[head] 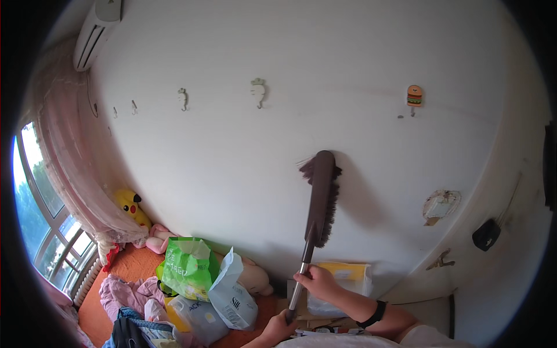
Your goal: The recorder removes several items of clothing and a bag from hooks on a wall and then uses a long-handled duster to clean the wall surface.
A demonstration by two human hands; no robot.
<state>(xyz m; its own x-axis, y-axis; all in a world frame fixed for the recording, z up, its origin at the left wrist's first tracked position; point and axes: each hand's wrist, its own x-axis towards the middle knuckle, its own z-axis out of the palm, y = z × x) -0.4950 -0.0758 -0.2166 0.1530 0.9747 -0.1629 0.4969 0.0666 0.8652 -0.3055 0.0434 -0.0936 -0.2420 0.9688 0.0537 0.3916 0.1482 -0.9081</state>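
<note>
A brown long-bristled brush (321, 191) points up the white wall (217, 174), its head at or close to the surface and casting a shadow to the right. Some bristles splay out at its top left. My right hand (320, 282) grips the metal handle (296, 292) partway along, thumb laid on the tube. Lower down, my left hand (277, 327) is closed around the dark grip at the handle's end. On my right forearm sits a black band (375, 315).
Hooks (258, 92) and a burger-shaped hook (414, 96) stick to the wall, with a light switch (441, 205) to the right. Below stand a green bag (191, 266), a pale bag (235, 300), clothes (130, 293) and a yellow plush toy (130, 206). A pink curtain (69, 161) hangs left.
</note>
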